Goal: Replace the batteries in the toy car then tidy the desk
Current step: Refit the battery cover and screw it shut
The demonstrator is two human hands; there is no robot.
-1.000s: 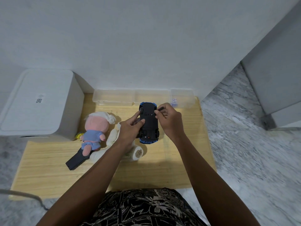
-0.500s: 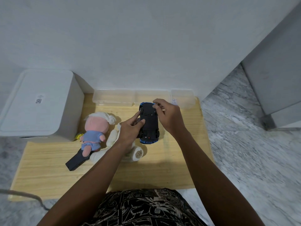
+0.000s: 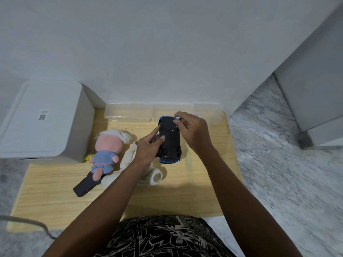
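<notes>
The toy car (image 3: 169, 139) is held upside down above the far middle part of the wooden desk (image 3: 55, 204), so its black underside faces up and only a thin blue edge of the body shows at the near end and the far end. The left hand (image 3: 147, 150) grasps the car from its left side, with the thumb lying on the black underside and the other fingers curled around the side of the car. The right hand (image 3: 193, 129) is at the far right corner of the car, its fingers are curled and the fingertips touch the underside near the front wheel; if they pinch some small part there, I cannot tell, because it is too small to see. Left of the car, a pink plush doll (image 3: 107, 149) with white hair and a blue dress lies on the desk, and just beside it lies a white plush toy (image 3: 128, 160), partly hidden under the left forearm. A black remote control (image 3: 86, 186) lies near the doll's feet, with its far end under them. Along the far edge of the desk, against the wall, stands a row of clear plastic boxes (image 3: 130, 113). A white box-shaped appliance (image 3: 42, 119) stands at the far left corner of the desk, and a grey cable (image 3: 27, 222) runs over the near left corner
</notes>
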